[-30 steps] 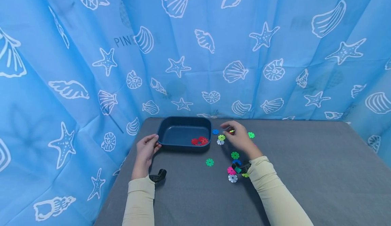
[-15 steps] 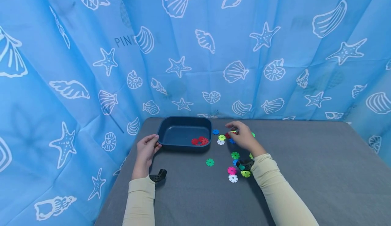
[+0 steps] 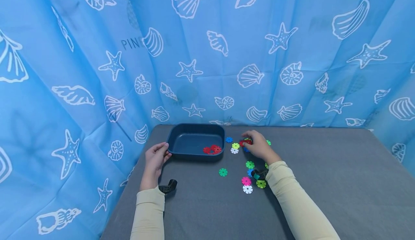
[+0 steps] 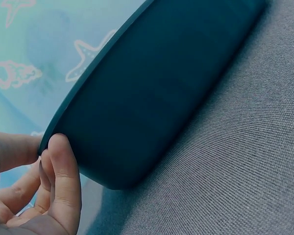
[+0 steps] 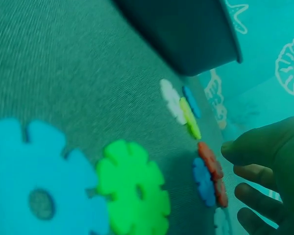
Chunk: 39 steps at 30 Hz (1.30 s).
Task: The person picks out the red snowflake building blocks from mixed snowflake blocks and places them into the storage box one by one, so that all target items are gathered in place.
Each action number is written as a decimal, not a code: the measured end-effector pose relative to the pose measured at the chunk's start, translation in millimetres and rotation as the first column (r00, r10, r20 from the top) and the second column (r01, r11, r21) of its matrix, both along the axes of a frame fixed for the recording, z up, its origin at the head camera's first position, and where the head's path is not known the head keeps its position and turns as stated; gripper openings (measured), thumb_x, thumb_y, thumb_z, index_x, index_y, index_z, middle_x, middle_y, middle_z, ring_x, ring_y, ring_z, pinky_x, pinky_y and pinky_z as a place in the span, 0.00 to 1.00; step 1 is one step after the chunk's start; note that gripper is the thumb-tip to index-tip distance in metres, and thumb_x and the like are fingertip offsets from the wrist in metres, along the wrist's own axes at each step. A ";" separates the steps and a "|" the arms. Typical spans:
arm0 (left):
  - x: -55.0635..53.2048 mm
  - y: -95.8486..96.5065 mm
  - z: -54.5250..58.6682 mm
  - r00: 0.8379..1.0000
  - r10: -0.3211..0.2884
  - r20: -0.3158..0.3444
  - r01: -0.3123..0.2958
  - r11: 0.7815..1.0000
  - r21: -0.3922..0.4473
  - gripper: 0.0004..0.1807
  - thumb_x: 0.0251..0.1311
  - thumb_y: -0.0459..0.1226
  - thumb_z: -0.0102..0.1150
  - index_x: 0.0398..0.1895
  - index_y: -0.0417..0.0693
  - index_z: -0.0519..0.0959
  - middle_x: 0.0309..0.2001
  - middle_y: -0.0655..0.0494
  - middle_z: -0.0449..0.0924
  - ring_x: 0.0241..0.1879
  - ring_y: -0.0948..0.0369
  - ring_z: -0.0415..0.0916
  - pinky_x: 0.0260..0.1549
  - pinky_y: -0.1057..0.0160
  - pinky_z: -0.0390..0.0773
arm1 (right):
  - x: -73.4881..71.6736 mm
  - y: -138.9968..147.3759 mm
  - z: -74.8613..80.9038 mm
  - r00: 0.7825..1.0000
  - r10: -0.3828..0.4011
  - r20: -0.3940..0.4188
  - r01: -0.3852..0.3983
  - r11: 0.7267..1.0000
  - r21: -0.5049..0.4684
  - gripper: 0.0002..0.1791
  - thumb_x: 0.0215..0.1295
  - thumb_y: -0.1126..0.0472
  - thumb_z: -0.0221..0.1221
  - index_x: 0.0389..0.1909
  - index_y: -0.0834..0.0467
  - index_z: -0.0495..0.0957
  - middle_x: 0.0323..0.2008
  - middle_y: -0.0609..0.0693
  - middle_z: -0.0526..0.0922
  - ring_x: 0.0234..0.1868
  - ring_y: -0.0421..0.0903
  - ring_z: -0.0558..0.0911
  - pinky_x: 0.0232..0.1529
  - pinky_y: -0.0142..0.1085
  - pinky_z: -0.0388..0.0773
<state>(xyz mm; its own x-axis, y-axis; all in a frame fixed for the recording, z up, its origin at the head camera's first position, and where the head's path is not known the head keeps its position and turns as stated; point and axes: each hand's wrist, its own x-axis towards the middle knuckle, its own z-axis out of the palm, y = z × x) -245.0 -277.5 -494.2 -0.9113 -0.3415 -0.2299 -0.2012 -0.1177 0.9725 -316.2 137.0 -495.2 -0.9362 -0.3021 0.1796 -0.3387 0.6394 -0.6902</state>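
Note:
My left hand (image 3: 155, 160) pinches the near left corner of a dark blue rectangular bin (image 3: 191, 157), thumb over the rim and fingers against the outer wall. Several red notched plastic discs (image 3: 215, 149) lie inside the bin at its right end. To the right of the bin, my right hand (image 3: 262, 149) hovers low over a small cluster of discs, thumb and fingers spread apart. In the right wrist view, red discs (image 5: 210, 160) overlap a blue disc (image 5: 204, 181) just off its fingertips; nothing shows between the fingers.
White (image 3: 234, 150), yellow (image 3: 235, 146) and blue (image 3: 229, 140) discs lie between bin and right hand. Nearer me are a green disc (image 3: 223, 172), a pink disc (image 3: 246, 181) and several others. A blue shell-print curtain (image 3: 207, 52) hangs behind the grey-covered table (image 3: 194, 204).
My right hand has moved slightly right and settled lower over the red discs, with its fingers drawing closer to them. The left hand and bin have stayed in place.

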 end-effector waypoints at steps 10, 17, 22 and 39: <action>0.5 0.2 -2.7 1.000 0.004 -0.002 -0.004 1.000 -0.002 0.23 0.78 0.45 0.61 0.67 0.42 0.77 0.51 0.50 0.76 0.44 0.60 0.79 0.46 0.68 0.88 | -4.4 -1.5 -8.5 1.000 -0.009 -0.028 0.012 0.995 0.101 0.15 0.73 0.66 0.64 0.57 0.66 0.84 0.56 0.66 0.82 0.59 0.64 0.80 0.60 0.60 0.81; -1.2 0.4 -1.8 1.000 0.011 -0.011 -0.011 1.000 0.009 0.21 0.77 0.44 0.61 0.66 0.42 0.78 0.50 0.50 0.76 0.44 0.61 0.79 0.45 0.69 0.88 | -7.6 -1.6 -10.9 0.998 -0.004 -0.057 0.011 0.994 0.112 0.13 0.72 0.67 0.64 0.55 0.66 0.85 0.53 0.65 0.83 0.55 0.63 0.82 0.56 0.59 0.82; -2.5 -0.8 -1.1 1.000 0.000 -0.015 0.000 1.000 0.018 0.22 0.77 0.42 0.61 0.67 0.40 0.77 0.49 0.50 0.78 0.42 0.63 0.79 0.44 0.68 0.88 | -9.3 -1.4 -13.6 0.998 -0.005 -0.061 0.012 0.993 0.121 0.13 0.72 0.67 0.64 0.53 0.66 0.85 0.50 0.63 0.84 0.52 0.61 0.82 0.53 0.58 0.83; -3.2 -0.5 -2.3 1.000 0.006 -0.002 -0.006 1.000 0.012 0.23 0.77 0.44 0.61 0.67 0.41 0.77 0.55 0.47 0.77 0.45 0.61 0.78 0.45 0.68 0.88 | -7.1 -1.8 -13.5 1.000 -0.009 -0.026 0.012 0.996 0.093 0.14 0.72 0.68 0.63 0.55 0.65 0.84 0.51 0.63 0.83 0.54 0.61 0.82 0.56 0.58 0.83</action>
<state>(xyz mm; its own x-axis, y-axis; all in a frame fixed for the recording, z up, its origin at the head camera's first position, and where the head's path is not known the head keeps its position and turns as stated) -248.2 -278.0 -496.5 -0.9097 -0.3445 -0.2317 -0.1980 -0.1305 0.9715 -323.2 135.2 -508.7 -0.9349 -0.3088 0.1747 -0.3482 0.7039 -0.6191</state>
